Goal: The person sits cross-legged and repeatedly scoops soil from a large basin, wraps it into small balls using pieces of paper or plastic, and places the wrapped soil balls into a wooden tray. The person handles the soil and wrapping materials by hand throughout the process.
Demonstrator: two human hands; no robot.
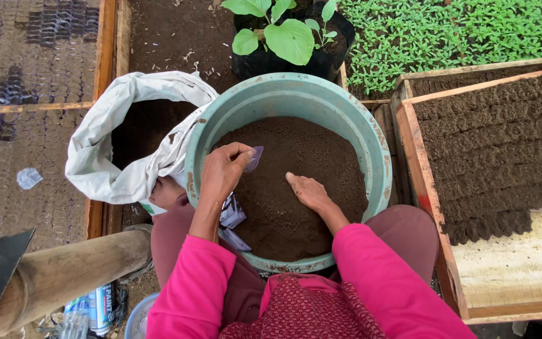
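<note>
A round teal basin (pixel 371 135) full of dark soil (pixel 308 157) stands in front of me, against my knees. My left hand (pixel 223 171) hovers over the basin's left side, fingers pinched on a small clear plastic bag (pixel 253 158). My right hand (pixel 307 190) rests palm down on the soil near the middle, fingers together, holding nothing that I can see. More small plastic bags (pixel 232 213) lie under my left wrist at the basin's rim.
A white sack (pixel 105 163) of dark soil lies open left of the basin. A black bag with a leafy seedling (pixel 290 37) stands behind it. A wooden tray (pixel 421 182) of filled soil rows is at right. Bamboo pole (pixel 64 273) at lower left.
</note>
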